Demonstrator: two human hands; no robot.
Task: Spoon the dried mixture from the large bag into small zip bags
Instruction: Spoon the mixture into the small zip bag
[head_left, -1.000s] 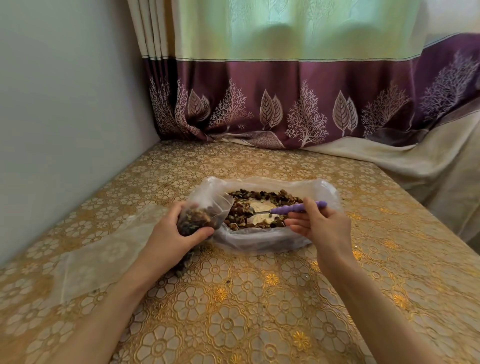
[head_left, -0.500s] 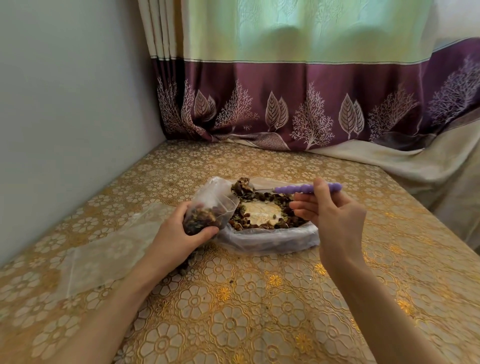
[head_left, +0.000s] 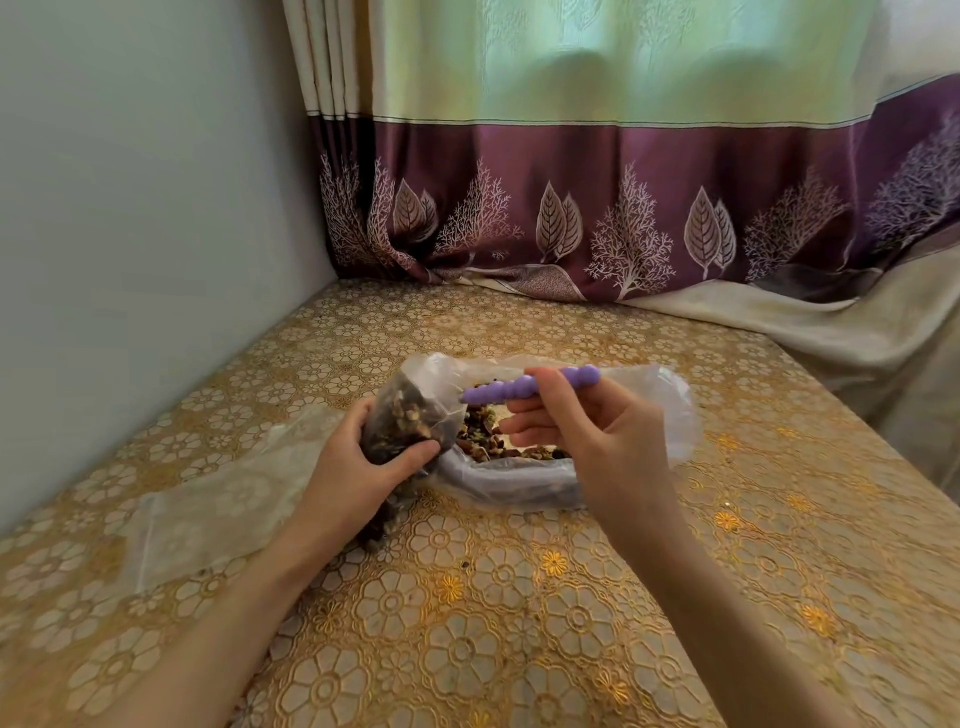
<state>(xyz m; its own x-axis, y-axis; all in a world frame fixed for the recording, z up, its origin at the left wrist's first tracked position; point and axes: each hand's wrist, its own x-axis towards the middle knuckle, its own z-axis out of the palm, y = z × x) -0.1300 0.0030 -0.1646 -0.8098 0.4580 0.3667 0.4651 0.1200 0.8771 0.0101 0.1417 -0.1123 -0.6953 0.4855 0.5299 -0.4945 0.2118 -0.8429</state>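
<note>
A large clear bag (head_left: 670, 415) lies open on the gold patterned table (head_left: 519, 623), with dried brown mixture (head_left: 483, 441) showing inside. My left hand (head_left: 358, 473) grips a small zip bag (head_left: 410, 415) part full of the mixture, held upright at the large bag's left rim. My right hand (head_left: 597, 441) pinches the purple beaded handle of a spoon (head_left: 524, 387), which points left into the small bag's mouth. The spoon's bowl is hidden inside the small bag.
Empty clear zip bags (head_left: 218, 509) lie flat on the table to the left. A grey wall (head_left: 130, 234) bounds the left side. A purple and green curtain (head_left: 597, 197) hangs at the back, its hem draped over the table's far right corner.
My right hand lifted the spoon out of the large bag and carried it left to the small bag's mouth. My left hand kept hold of the small bag.
</note>
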